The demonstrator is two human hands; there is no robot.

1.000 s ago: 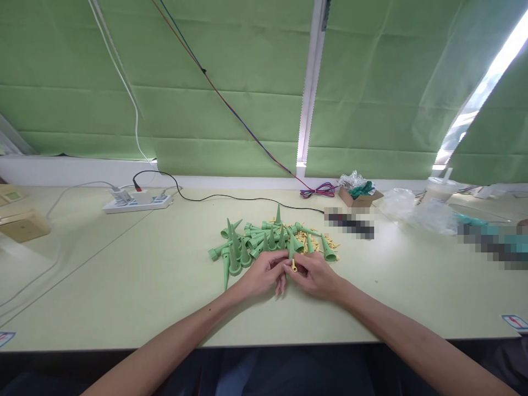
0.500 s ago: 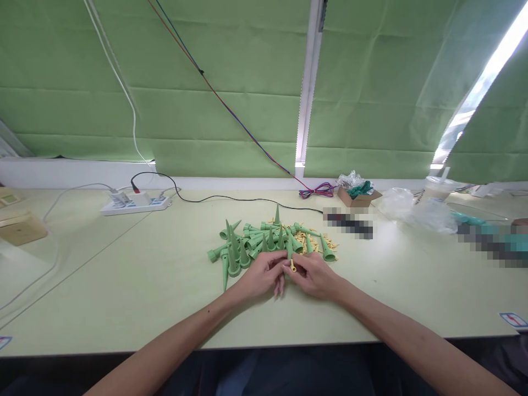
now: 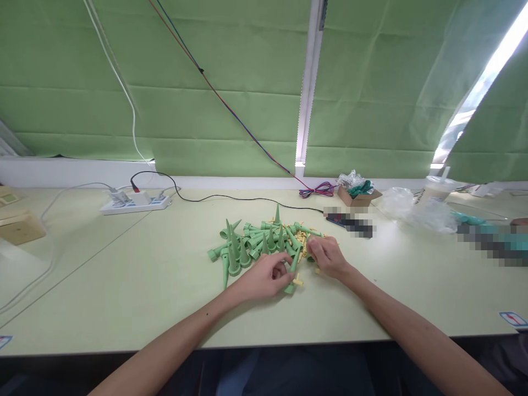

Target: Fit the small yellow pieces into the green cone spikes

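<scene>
My left hand (image 3: pixel 262 278) pinches a green plastic spike (image 3: pixel 295 263) between thumb and fingers. Its wide end points down toward the table's front edge, and a small yellow T-shaped piece (image 3: pixel 297 282) sticks out beside that end. My right hand (image 3: pixel 328 257) is curled closed at the right side of the heap; whatever its fingers hold is hidden. Just below it lies a loose yellow piece (image 3: pixel 317 271). The heap of hollow green spikes (image 3: pixel 256 239), some standing and some lying, spreads behind my left hand. Small yellow pieces (image 3: pixel 303 238) are scattered at its right, partly covered by my right hand.
A white power strip (image 3: pixel 136 204) sits at the back left, and a black cable (image 3: pixel 223 196) crosses to a blurred-out dark device (image 3: pixel 350 224). Farther right are an open cardboard box (image 3: pixel 358 198), plastic bags (image 3: pixel 433 214) and a lidded cup (image 3: pixel 438 190).
My hands have parted. The left keeps the green spike, now tilted, with the yellow piece beside its wide end. My right hand has moved right and over the heap's edge, curling closed.
</scene>
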